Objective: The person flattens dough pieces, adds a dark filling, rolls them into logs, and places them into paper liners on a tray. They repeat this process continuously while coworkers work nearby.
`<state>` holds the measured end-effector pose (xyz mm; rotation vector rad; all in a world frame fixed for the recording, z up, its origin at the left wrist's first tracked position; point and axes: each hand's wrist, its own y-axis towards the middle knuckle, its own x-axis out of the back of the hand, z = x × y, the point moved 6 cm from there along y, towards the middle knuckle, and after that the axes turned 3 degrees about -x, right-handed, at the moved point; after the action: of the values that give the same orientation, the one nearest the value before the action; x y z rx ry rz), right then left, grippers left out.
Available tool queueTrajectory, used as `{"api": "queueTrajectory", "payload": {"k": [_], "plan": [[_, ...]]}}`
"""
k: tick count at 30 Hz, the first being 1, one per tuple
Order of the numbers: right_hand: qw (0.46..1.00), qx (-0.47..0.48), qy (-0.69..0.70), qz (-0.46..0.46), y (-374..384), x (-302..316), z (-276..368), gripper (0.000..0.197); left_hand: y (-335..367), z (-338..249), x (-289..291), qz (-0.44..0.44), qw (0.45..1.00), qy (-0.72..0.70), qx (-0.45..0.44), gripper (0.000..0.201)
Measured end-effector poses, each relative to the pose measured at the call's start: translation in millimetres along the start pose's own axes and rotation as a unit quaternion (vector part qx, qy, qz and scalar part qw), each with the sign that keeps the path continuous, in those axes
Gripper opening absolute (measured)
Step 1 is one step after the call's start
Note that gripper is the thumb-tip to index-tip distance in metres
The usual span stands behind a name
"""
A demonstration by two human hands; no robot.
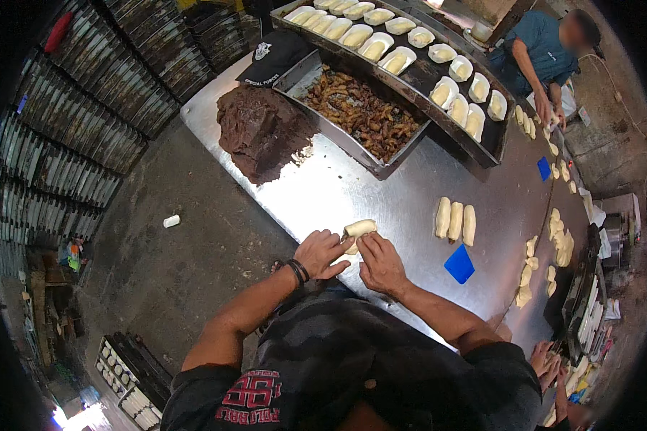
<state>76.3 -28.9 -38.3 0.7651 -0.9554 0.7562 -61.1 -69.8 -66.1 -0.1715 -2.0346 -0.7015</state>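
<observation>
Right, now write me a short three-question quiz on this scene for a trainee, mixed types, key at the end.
1. Multiple choice: which hand at the short, pale dough roll has dark round bands on its wrist? A) left; B) right; C) both.

2. True or false: the lumpy, dark-brown mound lies on the shiny metal tabletop, left of the rectangular metal tray.

3. Count: how many pale, log-shaped dough pieces lie side by side just beyond the flat blue square nearest the right hand?

Key: 1. A, the left hand. 2. True. 3. Three.
</observation>
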Motion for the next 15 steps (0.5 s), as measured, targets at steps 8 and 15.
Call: {"api": "queueTrajectory", "payload": {"k": [8,15], "plan": [[0.996,-0.018,0.068,-0.057,10,14,-20,0.045,0,-18,4,-0.057,0.992,-0.048,0.101,0.073],[0.998,-0.058,0.03,0.024,-20,-18,-6,0.057,-8,-44,-16,0.145,0.982,-0.093,0.083,0.086]]}}
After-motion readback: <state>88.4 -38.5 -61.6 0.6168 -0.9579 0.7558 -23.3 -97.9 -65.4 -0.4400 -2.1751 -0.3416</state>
